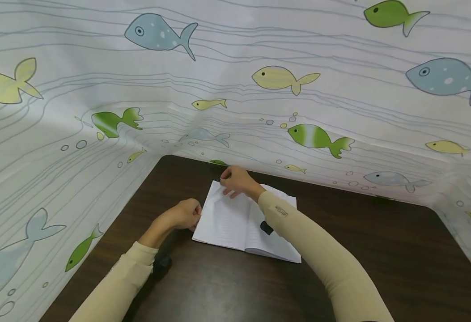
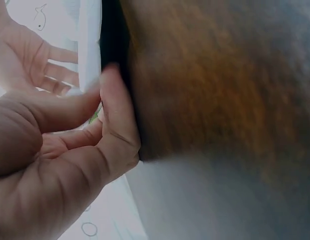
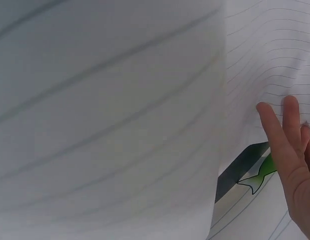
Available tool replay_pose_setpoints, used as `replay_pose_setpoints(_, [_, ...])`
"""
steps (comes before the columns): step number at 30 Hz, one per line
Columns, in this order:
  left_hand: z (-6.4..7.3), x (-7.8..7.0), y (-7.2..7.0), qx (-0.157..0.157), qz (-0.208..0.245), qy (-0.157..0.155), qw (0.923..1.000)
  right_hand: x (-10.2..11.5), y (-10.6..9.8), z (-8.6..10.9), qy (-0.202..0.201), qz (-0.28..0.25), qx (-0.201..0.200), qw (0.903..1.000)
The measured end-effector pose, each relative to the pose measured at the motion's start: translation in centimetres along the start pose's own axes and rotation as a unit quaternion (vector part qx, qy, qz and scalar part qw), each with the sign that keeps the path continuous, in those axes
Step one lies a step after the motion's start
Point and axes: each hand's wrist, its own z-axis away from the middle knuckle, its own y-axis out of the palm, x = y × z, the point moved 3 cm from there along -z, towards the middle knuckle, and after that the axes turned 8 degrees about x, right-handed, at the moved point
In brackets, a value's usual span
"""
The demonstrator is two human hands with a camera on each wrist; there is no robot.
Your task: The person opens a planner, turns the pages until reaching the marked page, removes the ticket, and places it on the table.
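An open notebook (image 1: 229,219) with white lined pages lies on the dark table. At its left edge my left hand (image 1: 184,214) pinches the edge between thumb and index finger; in the left wrist view this hand (image 2: 69,150) is close up, the white paper edge running down to its fingertips. My right hand (image 1: 239,181) reaches across to the top left corner and pinches the page there between thumb and index finger. In the right wrist view, other fingers of the right hand (image 3: 295,160) stretch over the lined page (image 3: 275,60), and a near page hides much of that view.
The dark brown table (image 1: 380,259) extends to the right and in front of the notebook. White sheeting with fish drawings (image 1: 227,58) surrounds it at the back and sides. A small black object (image 1: 266,227) shows beside the right sleeve.
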Motion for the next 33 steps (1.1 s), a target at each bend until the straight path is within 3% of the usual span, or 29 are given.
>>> replay_pose_setpoints(6, [-0.15,0.00,0.23,0.014,0.054,-0.009,0.9984,-0.20,0.49,-0.79,0.012,0.024,-0.003,0.9996])
replay_pose_setpoints(13, [0.23,-0.12,0.28,0.000,-0.002,-0.008,1.0000,-0.18,0.83,-1.01,0.010,0.045,0.003,0.9989])
replay_pose_setpoints(24, [0.36,-0.51,0.01,-0.017,-0.036,-0.018,0.9991,-0.46,0.71,-1.08,0.007,0.086,0.036,0.9956])
replay_pose_setpoints(33, [0.08,-0.56,-0.12,-0.009,-0.047,-0.025,0.9985,-0.48,0.58,-0.34,0.011,0.228,0.075,0.9708])
